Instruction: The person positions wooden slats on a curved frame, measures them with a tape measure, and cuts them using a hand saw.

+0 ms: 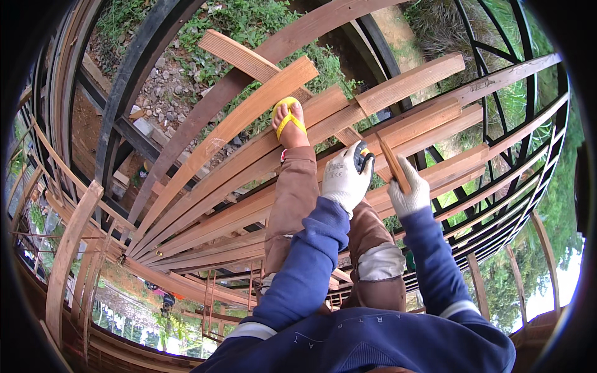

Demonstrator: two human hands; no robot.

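My left hand (343,177), in a white knit glove, is closed round a small black-and-yellow tool (364,155); the fingers hide most of it, so its kind is unclear. Just to the right, my right hand (410,188), also gloved, grips a short, narrow reddish-brown piece of wood (393,163) that points up and away from me. Both hands are over a fan of long timber beams (410,81). A thin dark line crosses the nearest beam just beyond the wooden piece.
My foot in a yellow flip-flop (290,122) stands on the beams. Wide gaps between timbers open onto rubble (161,93) and plants below. A dark curved beam (134,74) rises at left; black metal framing (491,50) bends round the right. An upright wooden post (68,261) stands at lower left.
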